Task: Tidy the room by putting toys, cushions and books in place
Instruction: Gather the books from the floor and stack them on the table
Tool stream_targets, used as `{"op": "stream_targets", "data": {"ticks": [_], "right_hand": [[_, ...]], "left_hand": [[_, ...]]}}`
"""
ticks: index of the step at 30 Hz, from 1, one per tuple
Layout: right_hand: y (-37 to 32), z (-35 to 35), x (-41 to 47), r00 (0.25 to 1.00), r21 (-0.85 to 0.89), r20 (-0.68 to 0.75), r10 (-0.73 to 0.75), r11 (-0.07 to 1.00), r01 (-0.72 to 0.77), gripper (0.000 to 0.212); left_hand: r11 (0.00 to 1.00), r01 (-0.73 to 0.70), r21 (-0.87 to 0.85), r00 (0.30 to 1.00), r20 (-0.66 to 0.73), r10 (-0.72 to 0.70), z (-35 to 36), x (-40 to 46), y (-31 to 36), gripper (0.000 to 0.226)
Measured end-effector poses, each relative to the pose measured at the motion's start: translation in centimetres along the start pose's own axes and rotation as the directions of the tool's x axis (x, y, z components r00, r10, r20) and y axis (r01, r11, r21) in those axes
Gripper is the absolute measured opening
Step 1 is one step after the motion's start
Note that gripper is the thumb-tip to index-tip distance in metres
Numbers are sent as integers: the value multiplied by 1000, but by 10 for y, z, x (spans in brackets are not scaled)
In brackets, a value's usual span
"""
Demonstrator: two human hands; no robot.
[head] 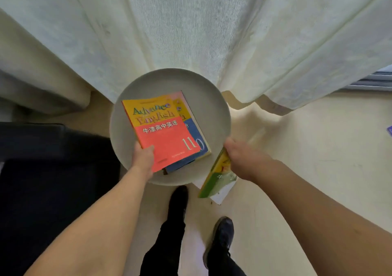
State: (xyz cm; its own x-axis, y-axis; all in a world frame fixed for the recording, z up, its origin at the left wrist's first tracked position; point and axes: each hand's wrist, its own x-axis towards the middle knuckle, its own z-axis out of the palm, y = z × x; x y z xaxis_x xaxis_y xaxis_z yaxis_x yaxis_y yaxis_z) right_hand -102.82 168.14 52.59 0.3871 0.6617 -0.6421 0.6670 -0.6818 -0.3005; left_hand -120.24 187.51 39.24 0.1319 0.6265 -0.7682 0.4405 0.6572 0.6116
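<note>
Table: round grey side table with a raised rim (214, 114), standing on pale flooring directly in front of the person, its far edge against the cream curtain (191, 25).
Top book: orange-and-red paperback textbook titled "Advance English", numbered 11 (165, 131), lying tilted on the book below it, over the table top.
Left hand: left hand (143, 159) grips the near left corner of the top book, thumb on the cover, fingers hidden underneath.
Lower book: yellow-and-blue paperback textbook (196, 133), flat on the table, mostly covered by the top book; right and near edges exposed.
Right hand: right hand (239, 156) holds a yellow-and-green paperback book (216, 176) by its upper end; fingers curl round it, exact grip hidden behind the hand.
Held book position: hangs steeply tilted, just beside the near right rim of the table, above the floor.
Armchair: dark upholstered seat (42, 180) at left, close beside the table.
Feet: dark shoes (220, 237) and black trousers below the table.
</note>
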Motion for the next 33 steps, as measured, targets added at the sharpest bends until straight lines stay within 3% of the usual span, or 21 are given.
{"op": "stream_targets", "data": {"ticks": [4,9,13,16,18,19,21,23,24,25,27,30,32,33], "right_hand": [[14,27,49,994,-33,112,-11,999,15,22],[15,48,91,982,-61,183,-43,997,55,23],[7,48,103,979,-43,190,-74,996,84,22],[-6,36,108,976,-22,208,-64,997,70,20],[-17,24,114,974,-26,221,-49,998,56,17],[-23,17,118,973,-29,226,-49,998,57,19],[-37,1,128,970,-26,235,-60,997,68,25],[-52,-16,139,974,-3,212,-77,997,79,30],[-61,-22,146,978,11,189,-91,996,90,31],[-66,-26,151,982,25,153,-109,994,106,31],[-76,-25,162,989,132,-2,-149,980,148,32],[-82,-9,172,952,440,-305,7,888,134,42],[-74,11,179,937,534,-298,182,846,5,54],[-67,24,182,941,568,-209,265,817,-104,59]], "left_hand": [[985,84,-150,996,35,-80,39,43,-32,25],[996,76,-45,993,-88,-80,51,66,-74,21],[996,86,22,992,-97,-84,48,68,-73,17],[964,126,233,982,-169,-88,41,53,-53,14],[894,78,442,970,-241,35,33,33,-38,29],[884,-9,468,980,-172,101,28,23,-31,41],[947,-121,298,983,169,72,19,2,-25,65],[986,-8,164,860,504,-77,15,-18,-27,67],[986,-3,169,814,572,-95,15,-20,-34,57],[980,-52,192,821,567,-68,19,-21,-41,43],[976,-141,166,906,420,60,24,-13,-47,25],[983,-165,79,954,264,139,32,4,-37,31],[989,-138,61,974,192,124,37,19,-33,33],[992,-109,69,985,140,98,38,27,-33,32]]}}
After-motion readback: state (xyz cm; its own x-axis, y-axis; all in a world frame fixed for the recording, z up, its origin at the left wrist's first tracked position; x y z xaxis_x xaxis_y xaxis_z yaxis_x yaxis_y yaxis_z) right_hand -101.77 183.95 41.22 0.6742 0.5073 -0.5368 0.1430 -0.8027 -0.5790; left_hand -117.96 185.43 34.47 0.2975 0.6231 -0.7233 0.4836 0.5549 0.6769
